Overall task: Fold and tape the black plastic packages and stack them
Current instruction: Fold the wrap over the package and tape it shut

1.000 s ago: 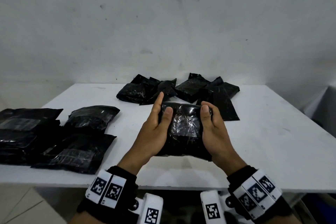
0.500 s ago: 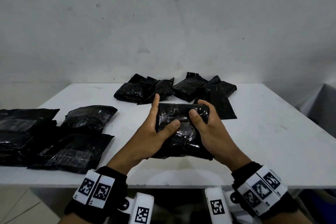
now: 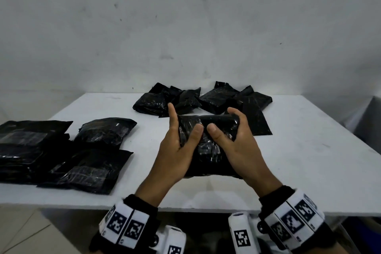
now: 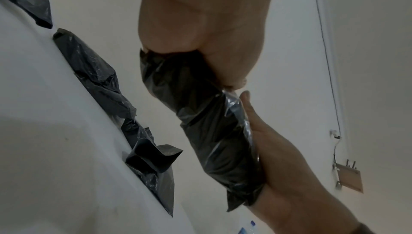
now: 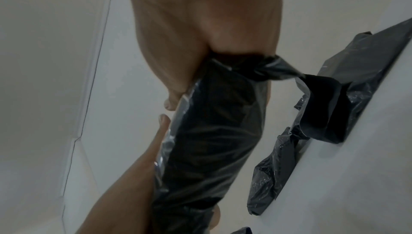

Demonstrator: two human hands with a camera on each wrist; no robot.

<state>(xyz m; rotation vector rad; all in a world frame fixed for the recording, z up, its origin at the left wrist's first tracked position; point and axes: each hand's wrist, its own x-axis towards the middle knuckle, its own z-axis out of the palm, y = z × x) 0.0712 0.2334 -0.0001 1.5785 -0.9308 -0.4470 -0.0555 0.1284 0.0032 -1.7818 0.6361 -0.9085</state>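
Here the surface (image 3: 309,161) is a white table set against a plain, scuffed pale wall (image 3: 185,27), with tiled floor (image 3: 18,233) showing below its near left corner. On its left side lies a stack of flat black packages (image 3: 24,150) with another flat package (image 3: 86,173) in front of it and a plumper one (image 3: 105,130) just behind that. At the far middle sits a loose heap of crumpled black packages (image 3: 206,99), several overlapping.

The package being worked on (image 3: 208,146) is held between both hands above the near middle of the surface, lifted clear of it (a soft shadow shows on the white below). The left hand (image 3: 177,150) grips its left edge, thumb pressed onto the upper face and forefinger stretched up along the far-left corner. The right hand (image 3: 239,142) grips the right edge, thumb on the upper face and fingers curled over the far-right corner. The two thumbs nearly meet in the middle of the package.

The package's long axis runs away from the person, near end towards the wrists, far end towards the heap. Its far end is turned over into a thick roll lying crosswise between the fingers. From the left wrist view the package (image 4: 200,123) appears as a wrinkled bundle clamped between both palms, with clear shiny film along one edge; the right wrist view (image 5: 211,140) shows the same.
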